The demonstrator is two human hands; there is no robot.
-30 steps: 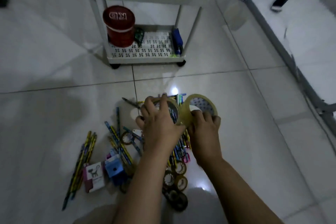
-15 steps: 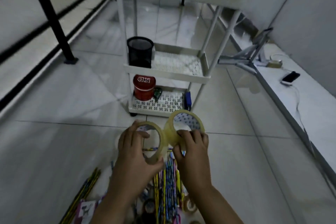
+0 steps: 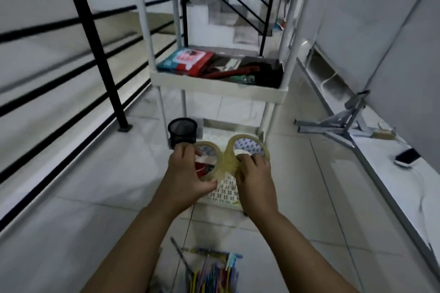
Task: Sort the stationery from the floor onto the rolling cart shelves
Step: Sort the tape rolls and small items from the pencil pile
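Black railing [image 3: 95, 38] upper left. Mesh pen cup [image 3: 182, 131] on cart [image 3: 219, 87] middle shelf, frame centre. Left hand [image 3: 188, 178] fingers curled round left tape roll [image 3: 210, 159]; right hand [image 3: 254, 181] fingers curled round right tape roll [image 3: 247, 150], rolls touching. Pens [image 3: 212, 273] on floor, bottom centre. Phone [image 3: 407, 156] right.

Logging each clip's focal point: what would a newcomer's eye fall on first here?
Two clear tape rolls held up side by side at centre, one gripped by the left hand, left tape roll, one by the right hand, right tape roll. Right behind stands the white rolling cart, a black mesh pen cup on its middle shelf. Coloured pencils lie on the floor below.
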